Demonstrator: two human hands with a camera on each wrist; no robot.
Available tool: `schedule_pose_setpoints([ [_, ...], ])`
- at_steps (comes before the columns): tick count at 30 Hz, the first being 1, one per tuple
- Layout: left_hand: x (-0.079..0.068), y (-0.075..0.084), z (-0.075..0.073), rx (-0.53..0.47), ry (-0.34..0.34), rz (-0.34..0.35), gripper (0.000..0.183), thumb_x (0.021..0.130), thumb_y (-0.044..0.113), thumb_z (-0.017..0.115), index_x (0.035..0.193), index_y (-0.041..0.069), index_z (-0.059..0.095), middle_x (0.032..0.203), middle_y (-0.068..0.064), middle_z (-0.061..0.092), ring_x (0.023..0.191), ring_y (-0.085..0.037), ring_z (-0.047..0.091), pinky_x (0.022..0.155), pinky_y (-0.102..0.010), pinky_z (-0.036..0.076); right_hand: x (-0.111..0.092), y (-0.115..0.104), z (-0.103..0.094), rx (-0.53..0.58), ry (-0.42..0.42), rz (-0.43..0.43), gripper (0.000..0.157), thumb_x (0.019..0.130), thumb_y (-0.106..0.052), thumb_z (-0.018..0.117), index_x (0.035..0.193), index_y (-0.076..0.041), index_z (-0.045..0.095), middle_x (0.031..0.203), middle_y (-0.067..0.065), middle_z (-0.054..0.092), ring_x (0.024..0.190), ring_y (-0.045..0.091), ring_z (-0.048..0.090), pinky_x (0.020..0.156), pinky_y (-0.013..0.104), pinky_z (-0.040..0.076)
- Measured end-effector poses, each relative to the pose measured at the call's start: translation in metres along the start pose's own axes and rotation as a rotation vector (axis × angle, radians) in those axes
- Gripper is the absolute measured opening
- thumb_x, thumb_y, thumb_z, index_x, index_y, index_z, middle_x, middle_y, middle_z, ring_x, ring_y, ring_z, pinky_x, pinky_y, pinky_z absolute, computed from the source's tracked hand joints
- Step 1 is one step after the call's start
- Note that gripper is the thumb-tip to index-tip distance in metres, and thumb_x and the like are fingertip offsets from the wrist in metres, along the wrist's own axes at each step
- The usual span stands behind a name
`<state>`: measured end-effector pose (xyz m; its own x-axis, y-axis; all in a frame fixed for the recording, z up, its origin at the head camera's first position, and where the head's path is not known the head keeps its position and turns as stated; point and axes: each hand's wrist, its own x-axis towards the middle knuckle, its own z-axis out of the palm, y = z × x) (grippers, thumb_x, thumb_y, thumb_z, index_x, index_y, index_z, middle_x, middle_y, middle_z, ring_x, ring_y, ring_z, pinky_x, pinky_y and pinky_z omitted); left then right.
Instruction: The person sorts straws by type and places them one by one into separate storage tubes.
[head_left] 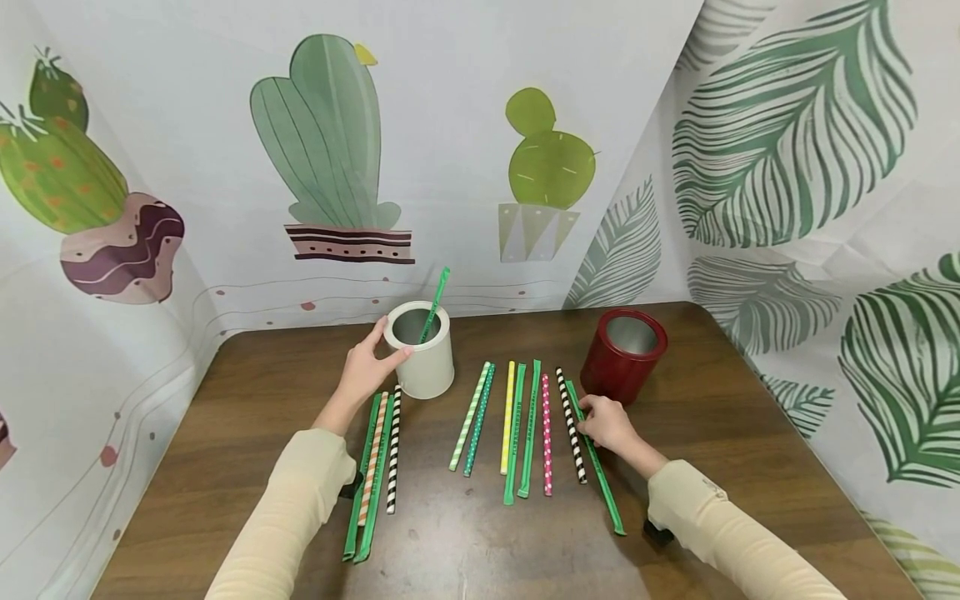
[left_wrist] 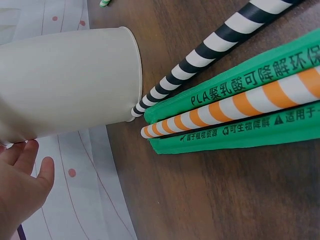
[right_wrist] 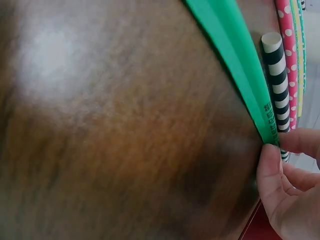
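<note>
My left hand (head_left: 367,367) holds the white can (head_left: 429,371) near its rim, thumb across the front and fingers along the left side. In the left wrist view, fingertips (left_wrist: 27,150) touch the can's wall. One green-wrapped straw (head_left: 437,304) leans inside this can, its top sticking out. At the right, my right hand (head_left: 606,423) pinches the upper end of another green-wrapped straw (head_left: 606,487) between thumb and forefinger. A black-and-white striped straw (right_wrist: 276,75) lies just beside that one. The dark red can (head_left: 617,367) stands right behind my right hand.
By my left forearm lie an orange-striped straw (head_left: 372,467), a black-striped straw (head_left: 393,458) and green-wrapped straws (left_wrist: 230,135). Mid-table are green-striped (head_left: 468,421), teal dotted (head_left: 478,425), yellow (head_left: 507,425), pink dotted (head_left: 547,442) and more green-wrapped straws (head_left: 529,433). A patterned cloth (head_left: 465,167) hangs behind.
</note>
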<state>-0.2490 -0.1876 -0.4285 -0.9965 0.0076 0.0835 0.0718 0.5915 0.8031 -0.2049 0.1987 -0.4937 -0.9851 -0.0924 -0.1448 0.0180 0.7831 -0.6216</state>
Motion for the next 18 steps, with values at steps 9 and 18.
schedule_pose_setpoints([
  [9,0.000,0.000,0.001,-0.003,-0.007,-0.002,0.082,0.076,0.048,0.062,0.141,0.018,0.022,0.141,-0.014,0.032,0.130,-0.028,0.029,0.104,-0.049,0.024,-0.003,0.001,-0.007,0.166,-0.032,0.033,0.031,0.073,0.002,0.058,0.104,0.006,0.056,0.058,0.006,0.053,0.042,0.013,0.050,0.045,0.027,0.046],
  [18,0.000,0.000,0.000,-0.004,-0.007,-0.006,0.082,0.076,0.049,0.061,0.141,0.019,0.021,0.140,-0.014,0.033,0.130,-0.028,0.030,0.103,-0.049,0.025,-0.002,-0.013,-0.017,0.326,-0.055,0.024,0.034,0.075,0.002,0.052,0.109,0.005,0.052,0.065,0.007,0.054,0.048,0.016,0.053,0.047,0.029,0.049],
])
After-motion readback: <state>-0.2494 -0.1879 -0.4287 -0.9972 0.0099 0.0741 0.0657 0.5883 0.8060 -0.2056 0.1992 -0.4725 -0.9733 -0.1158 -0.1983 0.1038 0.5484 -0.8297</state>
